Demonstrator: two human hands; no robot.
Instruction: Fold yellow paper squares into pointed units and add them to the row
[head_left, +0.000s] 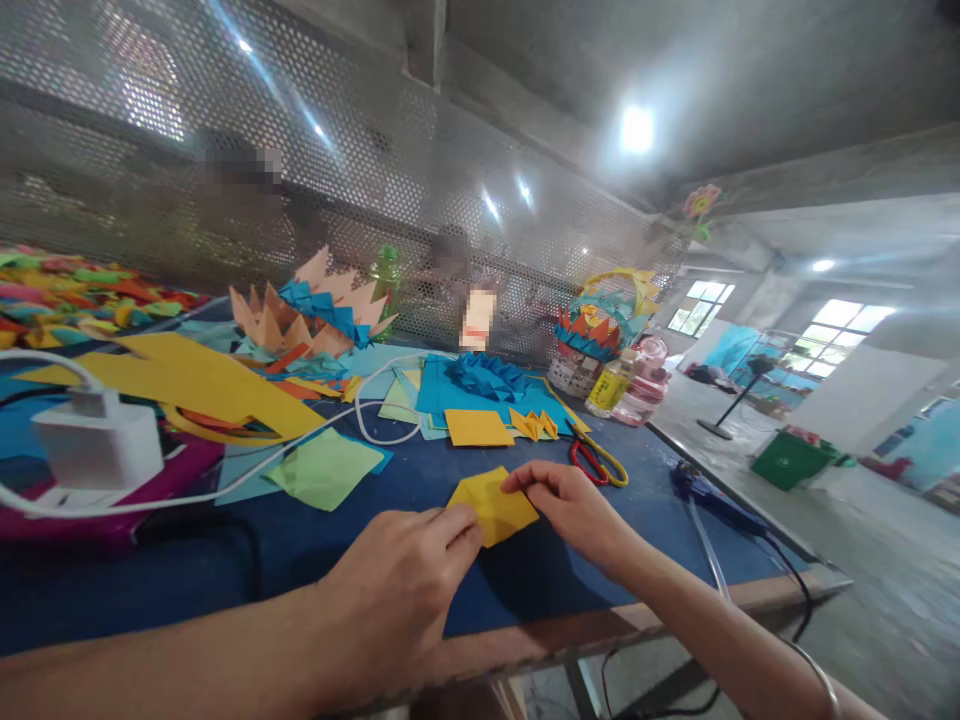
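A small yellow paper square (493, 503), partly folded, lies on the blue table top (420, 470). My left hand (397, 590) pinches its near left corner with closed fingers. My right hand (574, 505) presses its fingertips onto the paper's right edge, fingers curled together. Just beyond the paper lie another yellow square (476, 427) and several small folded yellow pieces (534, 424).
Red and yellow scissors (596, 458) lie right of the paper. A white charger (97, 440) with its cable sits at the left. Folded paper crowns (311, 310), blue folded pieces (484, 375), a paper basket (592, 340), bottles (615, 385), loose coloured sheets, and a blue tool (705, 490) crowd the table.
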